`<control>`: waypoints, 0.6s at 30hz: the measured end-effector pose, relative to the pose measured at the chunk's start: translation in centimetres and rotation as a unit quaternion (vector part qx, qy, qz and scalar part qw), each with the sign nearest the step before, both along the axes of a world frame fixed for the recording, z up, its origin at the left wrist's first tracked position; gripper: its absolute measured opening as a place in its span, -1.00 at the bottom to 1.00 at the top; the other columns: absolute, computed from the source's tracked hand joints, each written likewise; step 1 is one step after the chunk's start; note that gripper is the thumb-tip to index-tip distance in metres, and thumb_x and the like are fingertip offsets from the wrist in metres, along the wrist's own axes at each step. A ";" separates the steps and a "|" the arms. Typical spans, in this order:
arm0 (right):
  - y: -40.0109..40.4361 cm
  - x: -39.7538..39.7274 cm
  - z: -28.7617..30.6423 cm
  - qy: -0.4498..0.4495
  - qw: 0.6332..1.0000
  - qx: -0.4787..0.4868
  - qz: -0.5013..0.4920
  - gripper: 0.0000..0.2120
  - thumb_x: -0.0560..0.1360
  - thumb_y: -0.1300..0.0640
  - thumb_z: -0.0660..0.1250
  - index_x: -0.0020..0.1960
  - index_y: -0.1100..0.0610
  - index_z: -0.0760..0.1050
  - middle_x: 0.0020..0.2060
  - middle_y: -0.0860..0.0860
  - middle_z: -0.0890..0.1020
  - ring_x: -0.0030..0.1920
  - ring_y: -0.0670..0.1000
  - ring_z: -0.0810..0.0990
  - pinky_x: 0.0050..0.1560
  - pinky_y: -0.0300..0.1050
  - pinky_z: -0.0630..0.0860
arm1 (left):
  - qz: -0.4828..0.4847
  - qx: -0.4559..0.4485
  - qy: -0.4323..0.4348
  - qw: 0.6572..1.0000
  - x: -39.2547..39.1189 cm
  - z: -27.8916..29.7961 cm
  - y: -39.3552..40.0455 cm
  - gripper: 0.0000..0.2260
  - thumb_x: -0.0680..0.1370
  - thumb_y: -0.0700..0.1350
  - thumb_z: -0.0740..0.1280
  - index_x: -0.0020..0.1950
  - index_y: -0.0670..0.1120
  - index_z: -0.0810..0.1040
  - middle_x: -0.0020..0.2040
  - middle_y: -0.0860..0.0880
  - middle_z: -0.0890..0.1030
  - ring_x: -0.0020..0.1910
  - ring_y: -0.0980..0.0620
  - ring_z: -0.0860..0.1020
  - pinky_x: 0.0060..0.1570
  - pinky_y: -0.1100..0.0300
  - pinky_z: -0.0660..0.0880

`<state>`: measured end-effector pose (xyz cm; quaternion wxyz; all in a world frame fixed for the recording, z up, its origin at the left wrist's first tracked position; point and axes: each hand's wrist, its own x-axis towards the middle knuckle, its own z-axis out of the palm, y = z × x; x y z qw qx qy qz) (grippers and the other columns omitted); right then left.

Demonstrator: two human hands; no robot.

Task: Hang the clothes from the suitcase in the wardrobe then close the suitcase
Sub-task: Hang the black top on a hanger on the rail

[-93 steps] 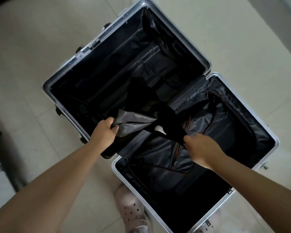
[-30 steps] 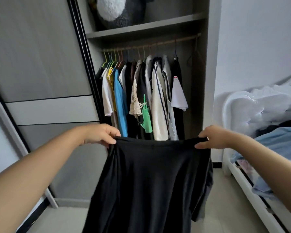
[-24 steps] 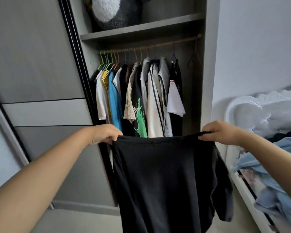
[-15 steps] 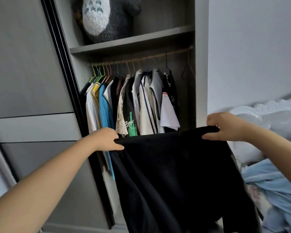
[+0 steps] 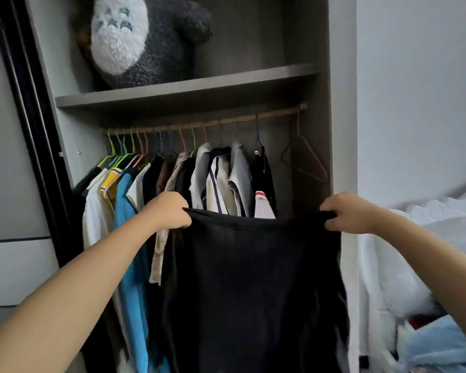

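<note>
Wardrobe (image 5: 318,84) nearer than half a second ago, black garment (image 5: 253,278) raised before the hanging clothes (image 5: 221,179), left hand (image 5: 167,211) and right hand (image 5: 346,214) each with fingers clenched on its top edge (stretched taut between them), empty pink hanger (image 5: 306,157) on the rail (image 5: 226,122) at right.

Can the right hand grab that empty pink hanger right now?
Probably not yet. The right hand grips one end of the black garment, and the left hand grips the other. The empty pink hanger hangs above the right hand with nothing between them, so once that hand lets go, the way looks free.
</note>
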<state>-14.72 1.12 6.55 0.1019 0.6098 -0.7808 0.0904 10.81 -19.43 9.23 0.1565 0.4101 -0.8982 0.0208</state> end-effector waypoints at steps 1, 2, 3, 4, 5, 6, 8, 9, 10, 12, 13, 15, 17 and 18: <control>-1.6 -0.5 0.2 -0.007 1.000 -0.006 -0.001 -0.87 0.47 0.19 0.27 -0.26 0.12 0.46 -0.23 0.02 0.48 -0.11 0.02 0.46 -0.14 -0.23 0.30 | -0.017 0.047 0.048 0.998 -0.4 0.5 -1.7 -0.72 0.30 -0.28 0.31 -0.49 -0.14 0.23 -0.49 -0.04 0.24 -0.44 0.00 0.24 -0.43 0.20 0.10; -2.9 -0.9 0.3 -0.017 1.000 -0.008 -0.003 -0.91 0.47 0.19 0.27 -0.15 0.19 0.52 -0.19 0.04 0.51 -0.11 0.01 0.47 -0.13 -0.23 0.32 | -0.058 0.109 0.118 0.985 -0.8 0.9 -3.0 -0.80 0.23 -0.28 0.32 -0.47 -0.17 0.29 -0.48 -0.05 0.28 -0.43 0.00 0.27 -0.43 0.21 0.15; -4.1 -1.3 0.5 -0.028 1.000 -0.003 -0.006 -0.86 0.47 0.18 0.27 -0.06 0.23 0.54 -0.16 0.05 0.52 -0.11 0.01 0.47 -0.12 -0.24 0.34 | -0.110 0.178 0.179 0.961 -1.1 1.3 -4.0 -0.89 0.17 -0.27 0.30 -0.43 -0.20 0.37 -0.47 -0.06 0.36 -0.40 0.00 0.34 -0.42 0.24 0.23; -5.5 -1.7 0.7 -0.041 0.999 0.017 -0.013 -0.83 0.48 0.16 0.27 0.00 0.24 0.54 -0.14 0.04 0.51 -0.10 0.00 0.47 -0.12 -0.25 0.34 | -0.162 0.254 0.215 0.929 -1.6 1.6 -5.1 -0.91 0.14 -0.28 0.27 -0.39 -0.22 0.44 -0.45 -0.05 0.43 -0.36 0.00 0.42 -0.39 0.27 0.33; -6.6 -1.9 0.9 -0.039 0.998 0.045 -0.020 -0.79 0.50 0.14 0.27 0.04 0.24 0.53 -0.13 0.02 0.49 -0.09 0.00 0.47 -0.10 -0.25 0.33 | -0.208 0.318 0.222 0.898 -2.0 2.0 -5.9 -0.89 0.15 -0.29 0.27 -0.36 -0.20 0.50 -0.42 -0.03 0.49 -0.33 0.01 0.48 -0.33 0.29 0.41; -7.9 -2.4 1.1 -0.024 0.996 0.081 -0.029 -0.76 0.51 0.11 0.26 0.08 0.25 0.51 -0.11 0.02 0.47 -0.05 0.02 0.46 -0.09 -0.25 0.33 | -0.250 0.361 0.214 0.873 -2.6 2.4 -6.6 -0.89 0.18 -0.29 0.29 -0.34 -0.17 0.55 -0.40 -0.02 0.53 -0.32 0.03 0.53 -0.29 0.30 0.46; -10.4 -3.4 1.9 0.018 0.990 0.131 -0.047 -0.69 0.52 0.07 0.24 0.16 0.25 0.47 0.00 0.06 0.47 0.06 0.07 0.45 -0.01 -0.20 0.35 | -0.300 0.397 0.205 0.843 -4.2 2.9 -7.9 -0.92 0.21 -0.25 0.38 -0.32 -0.13 0.58 -0.39 0.01 0.57 -0.35 0.11 0.57 -0.26 0.33 0.51; -11.5 -3.9 2.2 0.035 0.988 0.140 -0.059 -0.67 0.52 0.08 0.22 0.21 0.24 0.44 0.11 0.11 0.47 0.14 0.09 0.44 0.06 -0.17 0.37 | -0.303 0.396 0.208 0.842 -5.1 3.2 -8.3 -0.89 0.20 -0.21 0.42 -0.30 -0.14 0.56 -0.40 0.03 0.57 -0.37 0.13 0.57 -0.26 0.34 0.51; -12.7 -4.3 2.3 0.050 0.986 0.144 -0.072 -0.64 0.53 0.09 0.20 0.27 0.23 0.40 0.21 0.14 0.44 0.21 0.11 0.42 0.13 -0.14 0.38 | -0.294 0.389 0.213 0.846 -6.0 3.1 -8.4 -0.87 0.24 -0.21 0.45 -0.30 -0.15 0.53 -0.42 0.06 0.56 -0.39 0.17 0.56 -0.27 0.36 0.50; -15.0 -5.4 3.4 0.087 0.983 0.115 -0.115 -0.59 0.54 0.10 0.18 0.36 0.19 0.31 0.31 0.16 0.35 0.29 0.16 0.36 0.21 -0.07 0.38 | -0.278 0.349 0.205 0.871 -7.9 3.5 -8.6 -0.82 0.43 -0.29 0.39 -0.31 -0.14 0.45 -0.48 0.15 0.51 -0.44 0.24 0.50 -0.26 0.38 0.43; -16.1 -6.2 4.1 0.087 0.983 0.079 -0.142 -0.57 0.54 0.09 0.18 0.37 0.17 0.28 0.33 0.17 0.31 0.31 0.18 0.32 0.22 -0.03 0.38 | -0.266 0.329 0.197 0.884 -8.7 3.6 -8.7 -0.79 0.49 -0.31 0.32 -0.31 -0.14 0.41 -0.51 0.18 0.46 -0.46 0.26 0.46 -0.27 0.40 0.38; -17.8 -7.9 5.6 0.052 0.980 -0.019 -0.193 -0.53 0.53 0.07 0.20 0.40 0.16 0.22 0.35 0.17 0.26 0.35 0.19 0.25 0.25 0.04 0.35 | -0.239 0.281 0.189 0.910 -10.1 4.0 -8.7 -0.74 0.53 -0.28 0.28 -0.35 -0.12 0.35 -0.50 0.14 0.39 -0.48 0.23 0.39 -0.31 0.39 0.30; -19.1 -10.3 6.9 -0.029 0.967 -0.110 -0.227 -0.51 0.52 0.12 0.22 0.41 0.21 0.21 0.37 0.21 0.23 0.37 0.22 0.24 0.30 0.07 0.32 | -0.214 0.236 0.201 0.926 -11.3 4.3 -8.9 -0.70 0.51 -0.22 0.32 -0.39 -0.08 0.35 -0.47 0.08 0.33 -0.47 0.18 0.33 -0.32 0.34 0.26; -19.7 -11.4 7.1 -0.074 0.954 -0.151 -0.247 -0.50 0.51 0.15 0.24 0.41 0.23 0.22 0.37 0.23 0.23 0.37 0.23 0.25 0.31 0.08 0.32 | -0.206 0.228 0.200 0.930 -11.6 4.4 -9.0 -0.69 0.50 -0.21 0.35 -0.40 -0.08 0.35 -0.47 0.07 0.32 -0.47 0.17 0.33 -0.32 0.32 0.26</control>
